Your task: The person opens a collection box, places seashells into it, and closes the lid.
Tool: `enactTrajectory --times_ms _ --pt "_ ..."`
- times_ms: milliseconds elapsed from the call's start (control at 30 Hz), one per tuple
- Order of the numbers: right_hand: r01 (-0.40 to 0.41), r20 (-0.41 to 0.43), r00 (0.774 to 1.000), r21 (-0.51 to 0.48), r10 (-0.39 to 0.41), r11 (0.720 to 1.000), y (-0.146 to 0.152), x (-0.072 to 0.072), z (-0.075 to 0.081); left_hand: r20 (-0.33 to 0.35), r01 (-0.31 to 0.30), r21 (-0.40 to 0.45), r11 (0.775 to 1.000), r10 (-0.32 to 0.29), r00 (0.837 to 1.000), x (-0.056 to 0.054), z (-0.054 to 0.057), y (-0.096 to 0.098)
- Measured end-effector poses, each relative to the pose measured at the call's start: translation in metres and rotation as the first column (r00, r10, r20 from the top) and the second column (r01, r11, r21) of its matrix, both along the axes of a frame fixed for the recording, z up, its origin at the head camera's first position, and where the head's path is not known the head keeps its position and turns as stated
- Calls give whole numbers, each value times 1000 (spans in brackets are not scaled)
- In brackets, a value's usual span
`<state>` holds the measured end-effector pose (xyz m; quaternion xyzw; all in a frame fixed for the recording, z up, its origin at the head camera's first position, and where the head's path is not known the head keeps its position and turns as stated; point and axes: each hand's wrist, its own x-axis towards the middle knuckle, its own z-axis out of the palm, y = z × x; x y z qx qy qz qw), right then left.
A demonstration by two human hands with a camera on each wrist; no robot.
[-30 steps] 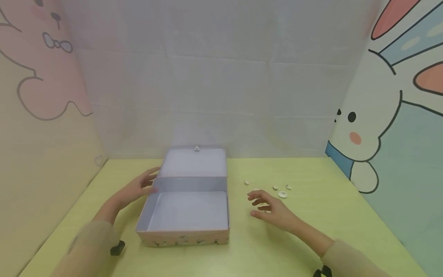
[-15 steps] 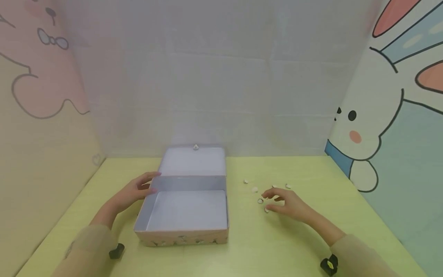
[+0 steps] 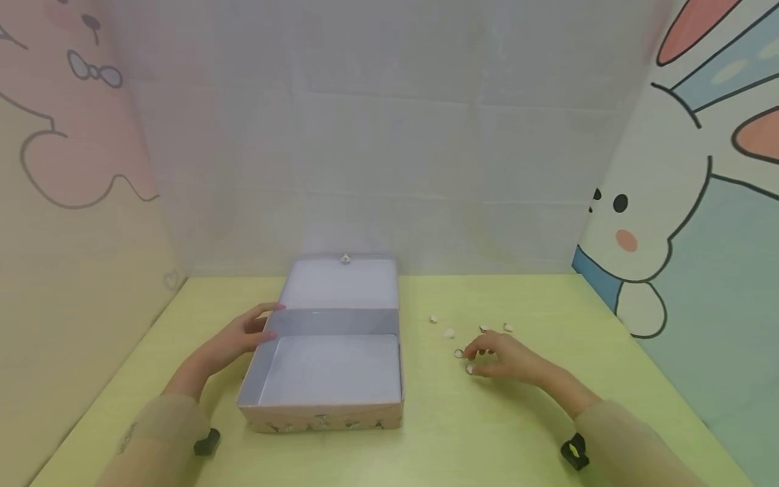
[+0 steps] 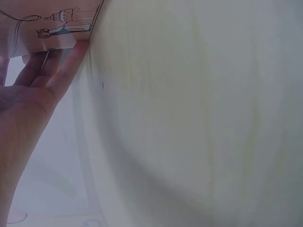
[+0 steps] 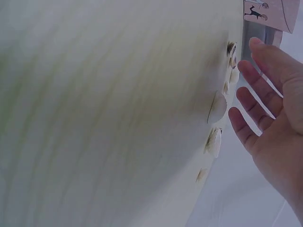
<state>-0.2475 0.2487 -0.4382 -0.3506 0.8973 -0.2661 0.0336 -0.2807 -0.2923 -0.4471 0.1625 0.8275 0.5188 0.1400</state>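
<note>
An open pink box (image 3: 322, 418) with a pale inside stands left of centre, its lid (image 3: 341, 284) tipped back. At its left side my left hand (image 3: 234, 341) touches the rim with thumb and index fingertips; the left wrist view shows the fingers reaching the printed box wall (image 4: 47, 28). My right hand (image 3: 508, 357) hovers over several small white shell-like pieces on the table, fingers loosely bent and holding nothing. One piece (image 3: 470, 369) lies by its thumb tip, another (image 3: 459, 353) near the index finger. A rounded ridged piece (image 5: 218, 108) shows beside the fingers in the right wrist view.
More small white pieces lie behind the right hand, one (image 3: 449, 333) towards the box and one (image 3: 508, 327) farther right. The yellow table (image 3: 475, 433) meets a pale back wall (image 3: 389, 169). Cartoon-printed panels (image 3: 700, 297) stand at both sides.
My right hand has shifted right and its fingertips have lowered towards the small pieces, uncovering some nearer the box. My left hand stays at the box, which has not visibly moved.
</note>
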Motion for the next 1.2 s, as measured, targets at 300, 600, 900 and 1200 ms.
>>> enactTrajectory --times_ms 300,600,900,1200 --pt "-68 -31 997 17 69 998 -4 -7 -4 5 -9 17 1000 9 1000 5 3 4" --pt "-79 -32 996 51 80 996 -6 -8 -7 10 -6 27 1000 5 1000 4 3 3" --pt "-90 -49 994 91 95 992 -10 -8 -6 17 -16 24 1000 15 1000 2 2 1" --pt "-120 -9 993 100 121 988 -17 -3 1 19 -6 40 999 6 1000 3 0 3"
